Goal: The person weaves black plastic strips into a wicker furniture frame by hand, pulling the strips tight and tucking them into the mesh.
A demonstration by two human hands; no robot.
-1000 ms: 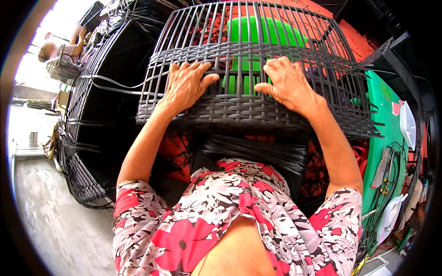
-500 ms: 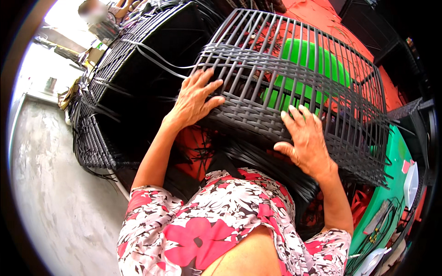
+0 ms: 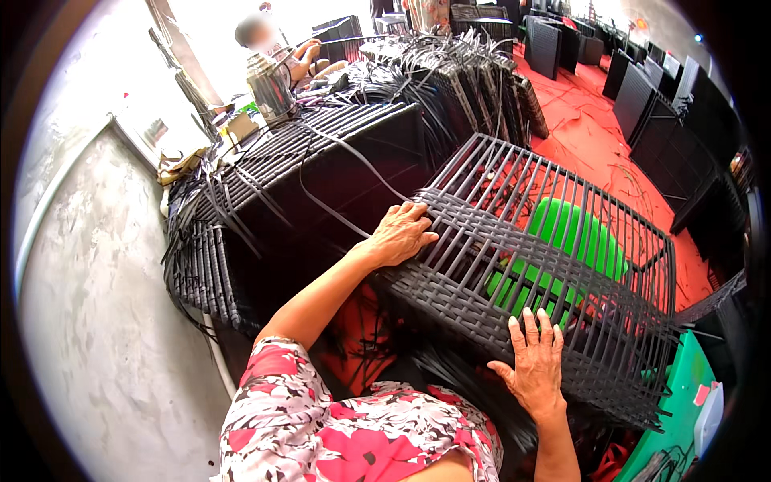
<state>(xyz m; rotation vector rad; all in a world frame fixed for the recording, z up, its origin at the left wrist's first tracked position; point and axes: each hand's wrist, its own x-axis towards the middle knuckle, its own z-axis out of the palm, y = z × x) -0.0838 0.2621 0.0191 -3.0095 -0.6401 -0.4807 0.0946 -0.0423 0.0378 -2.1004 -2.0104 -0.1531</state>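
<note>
A dark grey wicker frame point(image 3: 462, 293) of upright rods leans in front of me, with woven bands of flat plastic strip across its lower part and middle. My left hand point(image 3: 399, 234) lies on its left edge beside the middle band, fingers stretched over the rods and thumb apart. At the lower woven band rests my right hand point(image 3: 536, 363), palm down, fingers spread and holding nothing. Long loose grey strips point(image 3: 353, 153) run from the middle band toward the left. Through the rods a bright green chair back point(image 3: 574, 233) shows.
A large black wicker piece point(image 3: 353, 128) stands at the left, with a metal flask point(image 3: 269, 84) on top. Bundled strips point(image 3: 450, 68) pile up behind. Dark panels point(image 3: 650, 104) line the red floor covering point(image 3: 574, 120). A green board point(image 3: 679, 402) is at the right; another person point(image 3: 301, 60) sits farther back.
The view has tilted up, showing more of the room. My left hand's fingers have drawn closer together at the frame's edge. The right hand still lies spread on the lower weave.
</note>
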